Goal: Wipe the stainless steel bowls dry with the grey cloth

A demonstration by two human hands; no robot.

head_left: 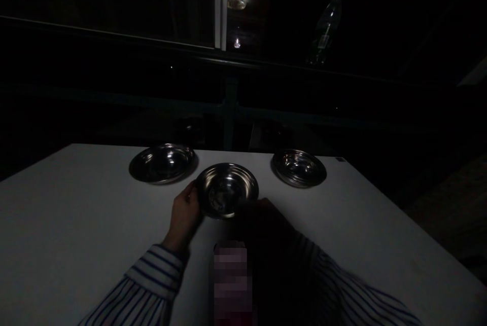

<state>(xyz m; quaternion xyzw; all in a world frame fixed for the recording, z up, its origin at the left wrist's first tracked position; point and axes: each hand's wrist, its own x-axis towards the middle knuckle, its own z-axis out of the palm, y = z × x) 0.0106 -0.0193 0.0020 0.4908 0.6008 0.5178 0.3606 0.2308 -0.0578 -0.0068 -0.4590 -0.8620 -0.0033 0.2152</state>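
A shiny steel bowl (228, 191) is at the middle of the white table, tilted a little toward me. My left hand (185, 214) grips its left rim, fingers closed on the edge. Deep shadow covers my right hand (268, 222), which is at the bowl's lower right edge; its fingers are too dark to make out. Farther off to the left lies a wider steel bowl (163, 165). Beyond my right hand are steel bowls (299, 170) that look nested in a stack.
The white table (95, 204) has its far edge just behind the bowls. A clear plastic bottle (325, 27) with a white cap stands on a dark ledge at the back right, near a window frame (221, 6). A pixelated patch blurs the bottom middle.
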